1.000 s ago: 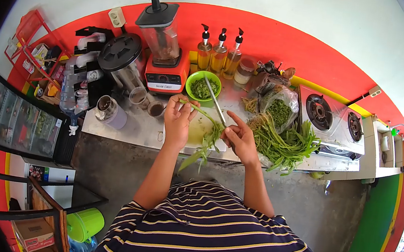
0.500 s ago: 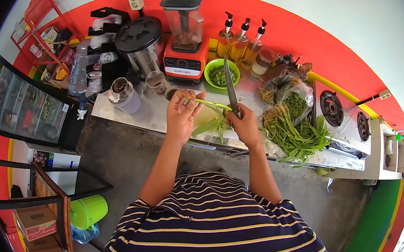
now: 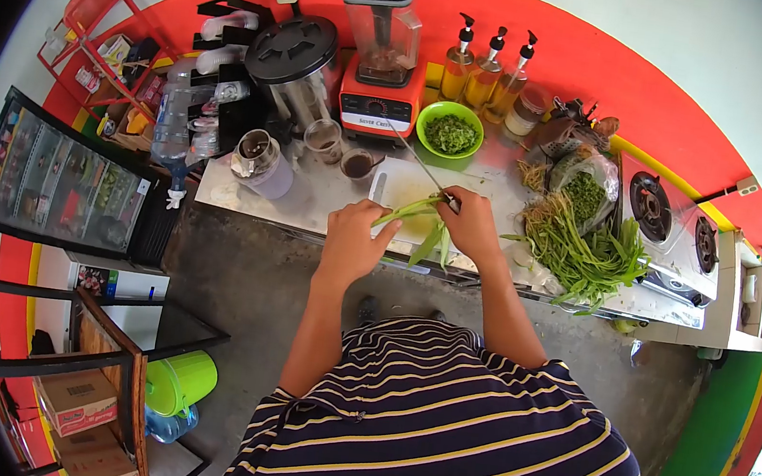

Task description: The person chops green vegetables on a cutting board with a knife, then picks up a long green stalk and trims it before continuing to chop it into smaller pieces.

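My left hand [image 3: 354, 242] is closed around a leafy green stalk [image 3: 414, 209], held above the front of the white cutting board [image 3: 392, 181]. In my right hand [image 3: 471, 227] is a knife [image 3: 420, 160], its blade slanting up and leftward over the board. The right fingers are also at the stalk's leafy end; how they touch it is partly hidden. Long leaves hang below, between the two hands. Behind the board, a bright green bowl [image 3: 428, 142] holds chopped greens [image 3: 450, 134]. A heap of leafy stalks [image 3: 585, 258] lies right of my right hand.
A red blender [image 3: 378, 97] stands behind the board, beside a steel canister [image 3: 291, 77]. Two cups [image 3: 323, 140] and a jar [image 3: 261, 163] are on the left. Pump bottles [image 3: 481, 82] line the wall. A gas stove [image 3: 670, 219] is at right, past a bag of greens [image 3: 583, 197].
The knife has turned from nearly upright to slanting left, and lower. My hands have come closer together, with the stalk's leaves now hanging between them. The whole view has shifted slightly.
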`<state>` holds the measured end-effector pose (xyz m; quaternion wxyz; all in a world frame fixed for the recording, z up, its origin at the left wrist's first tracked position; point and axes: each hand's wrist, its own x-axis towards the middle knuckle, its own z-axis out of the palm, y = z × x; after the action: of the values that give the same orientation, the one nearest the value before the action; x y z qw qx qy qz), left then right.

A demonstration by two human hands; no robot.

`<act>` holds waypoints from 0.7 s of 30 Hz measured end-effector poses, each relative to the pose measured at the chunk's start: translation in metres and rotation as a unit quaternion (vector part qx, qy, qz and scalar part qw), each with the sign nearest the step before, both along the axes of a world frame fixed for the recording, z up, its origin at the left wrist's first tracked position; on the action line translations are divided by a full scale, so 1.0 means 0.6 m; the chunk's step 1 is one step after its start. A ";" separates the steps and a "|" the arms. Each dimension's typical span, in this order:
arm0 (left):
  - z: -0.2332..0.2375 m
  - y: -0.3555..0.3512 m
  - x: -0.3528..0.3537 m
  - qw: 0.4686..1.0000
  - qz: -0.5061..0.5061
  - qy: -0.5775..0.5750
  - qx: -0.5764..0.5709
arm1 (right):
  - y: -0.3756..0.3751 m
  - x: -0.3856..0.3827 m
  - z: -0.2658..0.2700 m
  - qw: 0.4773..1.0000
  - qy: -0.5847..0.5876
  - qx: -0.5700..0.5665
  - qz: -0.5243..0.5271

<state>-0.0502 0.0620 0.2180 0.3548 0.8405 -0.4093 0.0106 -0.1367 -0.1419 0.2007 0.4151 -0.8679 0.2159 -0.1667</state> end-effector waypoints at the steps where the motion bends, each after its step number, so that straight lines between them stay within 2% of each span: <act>1: -0.002 -0.002 -0.001 1.000 0.003 0.001 0.000 | 0.001 0.002 -0.003 1.000 0.001 0.000 0.003; 4: -0.010 -0.021 -0.006 0.997 -0.025 0.076 -0.004 | 0.002 0.002 -0.011 1.000 0.023 -0.007 0.011; 6: -0.012 -0.044 -0.014 0.976 -0.017 0.195 0.094 | -0.001 -0.003 -0.015 1.000 0.003 0.025 -0.010; 7: -0.029 -0.054 -0.017 0.975 -0.017 0.199 0.095 | -0.003 -0.009 -0.015 1.000 0.007 0.025 -0.010; 9: -0.068 -0.077 -0.020 0.952 -0.057 0.299 0.042 | -0.014 -0.024 -0.009 0.998 -0.024 0.044 -0.047; 11: -0.092 -0.094 -0.027 0.941 -0.067 0.327 0.048 | -0.025 -0.048 -0.005 0.996 -0.033 0.030 -0.074; 13: -0.184 -0.115 -0.029 0.913 -0.130 0.373 -0.106 | -0.043 -0.078 -0.009 0.994 -0.043 0.015 -0.102; 14: -0.217 -0.121 -0.022 0.911 -0.131 0.376 -0.107 | -0.055 -0.095 -0.016 0.989 -0.059 -0.023 -0.136; 15: -0.247 -0.123 -0.010 0.936 -0.170 0.300 -0.075 | -0.065 -0.111 -0.019 0.981 -0.076 -0.060 -0.168; 16: -0.275 -0.126 -0.006 0.952 -0.206 0.222 -0.042 | -0.068 -0.127 -0.008 0.980 -0.061 -0.041 -0.185; 21: -0.344 -0.154 -0.033 0.973 -0.151 0.165 0.059 | -0.090 -0.195 -0.022 0.967 -0.053 -0.082 -0.234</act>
<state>-0.0701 -0.0304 0.0116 0.3645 0.7787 -0.4671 -0.2064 -0.2536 -0.1960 0.1873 0.3023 -0.8143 0.3768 -0.3219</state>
